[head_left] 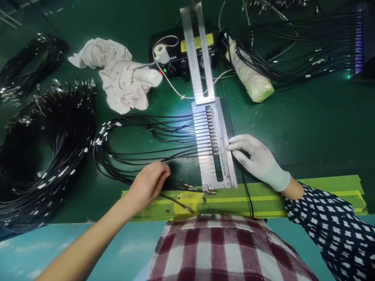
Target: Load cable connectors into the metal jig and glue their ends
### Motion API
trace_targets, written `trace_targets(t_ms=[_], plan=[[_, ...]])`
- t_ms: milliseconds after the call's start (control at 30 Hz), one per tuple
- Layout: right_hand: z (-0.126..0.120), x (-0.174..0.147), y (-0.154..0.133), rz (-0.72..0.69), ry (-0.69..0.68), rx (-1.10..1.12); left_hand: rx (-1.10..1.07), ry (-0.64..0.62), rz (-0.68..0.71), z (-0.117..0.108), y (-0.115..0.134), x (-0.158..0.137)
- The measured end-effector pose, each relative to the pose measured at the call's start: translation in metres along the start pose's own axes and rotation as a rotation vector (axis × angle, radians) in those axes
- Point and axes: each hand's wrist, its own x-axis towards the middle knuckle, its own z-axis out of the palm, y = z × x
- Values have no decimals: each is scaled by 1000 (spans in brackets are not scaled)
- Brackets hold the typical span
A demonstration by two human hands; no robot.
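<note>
My left hand (pixel 150 180), bare, is closed with its fingertips pinched above a bunch of thin black cables (pixel 101 156); whatever lies between the fingers is hidden. Loose cable ends with metal connectors (pixel 189 187) stick out to the right of that hand. My right hand (pixel 258 158), in a white glove, has its fingers stretched out and thumb apart, fingertips at the right edge of a slotted metal fixture (pixel 205 164). Several cables lie side by side across the fixture, their orange-and-metal ends (pixel 212 130) in a row along its slot. The fixture's lower positions hold no cable.
A hinged metal frame (pixel 191 50) stands raised at the fixture's far end, before a black control box (pixel 172 64). White cloth (pixel 117 74) lies left of it. A wrapped bundle (pixel 252 76) lies to the right. Large coils of black cable (pixel 61 156) fill the left side. Yellow-green tape (pixel 275 199) lines the front edge.
</note>
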Motion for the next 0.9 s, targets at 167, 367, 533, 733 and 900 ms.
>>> trace_targets(t_ms=[167,367,533,733,900], plan=[[0,0,-1,-8,14,6,-4,-256,21,-1,1,8],[-1,-1,0,-21,18,18,-81,73,-62,-5,1,8],[0,-1,1,-11,22,20,23,656,-90,-7,4,20],[1,-1,1,2,9,13,-100,325,166,18,35,50],[1,-1,2,-2,4,11,-150,210,136,40,35,66]])
